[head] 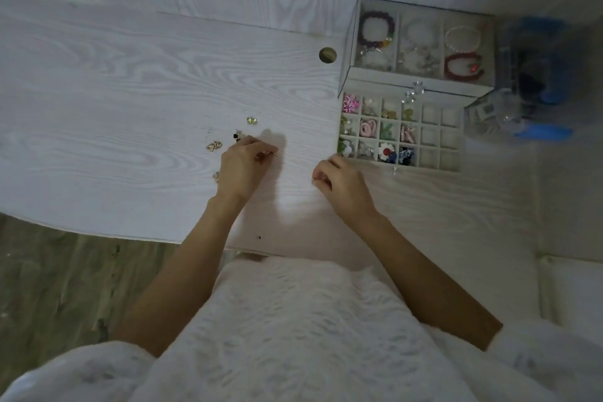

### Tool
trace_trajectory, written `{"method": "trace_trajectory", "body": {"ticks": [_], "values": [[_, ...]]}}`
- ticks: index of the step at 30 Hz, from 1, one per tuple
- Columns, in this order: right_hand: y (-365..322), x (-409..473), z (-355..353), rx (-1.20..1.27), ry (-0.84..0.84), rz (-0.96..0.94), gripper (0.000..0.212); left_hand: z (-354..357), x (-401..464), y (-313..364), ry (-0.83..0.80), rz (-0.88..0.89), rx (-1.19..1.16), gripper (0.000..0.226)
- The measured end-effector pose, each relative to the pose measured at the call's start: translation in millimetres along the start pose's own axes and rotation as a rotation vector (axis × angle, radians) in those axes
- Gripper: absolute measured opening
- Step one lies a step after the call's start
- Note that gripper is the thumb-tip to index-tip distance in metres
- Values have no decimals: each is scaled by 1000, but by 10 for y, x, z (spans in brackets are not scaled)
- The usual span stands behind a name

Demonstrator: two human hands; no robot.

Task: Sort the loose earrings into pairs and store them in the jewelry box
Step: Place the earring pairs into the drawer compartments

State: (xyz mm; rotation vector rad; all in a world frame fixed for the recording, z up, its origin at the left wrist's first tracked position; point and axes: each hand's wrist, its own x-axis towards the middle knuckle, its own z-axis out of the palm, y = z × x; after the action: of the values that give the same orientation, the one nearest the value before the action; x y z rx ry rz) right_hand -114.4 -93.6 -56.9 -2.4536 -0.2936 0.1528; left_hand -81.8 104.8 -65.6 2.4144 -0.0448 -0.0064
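1. The pale wood-grain desk (130,81) filled the view, a wall of the same grain behind it and darker floorboards (49,287) below its near edge at the left; a round cable hole (327,55) sat far beyond the fingers.
2. Loose earrings lay just left of and beyond the left hand's fingertips: a gold pair (213,145), a black one (236,136) and a green pair (252,120); another small piece (216,175) showed beside the wrist, half hidden.
3. The left hand (243,166) had its fingers curled, pinching a small reddish earring (261,157), though the dim light made its shape uncertain.
4. The right hand (339,183) was curled too, thumb and forefinger apparently nipping something tiny and glinting; I could not tell what.
5. The jewelry box (421,81) stood right of and beyond the right fingertips, its drawer (452,140) pulled out, the left compartments filled with earrings and bracelets lying in the top tray.
6. A blue and clear plastic object (535,75) at the far right was blurred; no writing could be read anywhere.
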Motion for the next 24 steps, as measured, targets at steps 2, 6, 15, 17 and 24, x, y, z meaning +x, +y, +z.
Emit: {"method": "trace_trajectory", "body": {"ticks": [2, 6, 15, 17, 24], "values": [[122, -206, -150, 39, 34, 68, 5, 57, -15, 191, -28, 62, -87, 13], [426, -553, -477, 108, 164, 302, 6, 263, 22, 713, -137, 207, -216, 14], [985, -944, -1104, 297, 515, 587, 11, 1313, 355, 1896, -323, 474, -45, 16], [1042, -957, -1185, 331, 544, 590, 11, 1442, 387, 1974, -341, 441, -9, 17], [1146, -848, -1305, 405, 567, 572, 10, 1567, 376, 1946, -369, 452, 121, 15]]}}
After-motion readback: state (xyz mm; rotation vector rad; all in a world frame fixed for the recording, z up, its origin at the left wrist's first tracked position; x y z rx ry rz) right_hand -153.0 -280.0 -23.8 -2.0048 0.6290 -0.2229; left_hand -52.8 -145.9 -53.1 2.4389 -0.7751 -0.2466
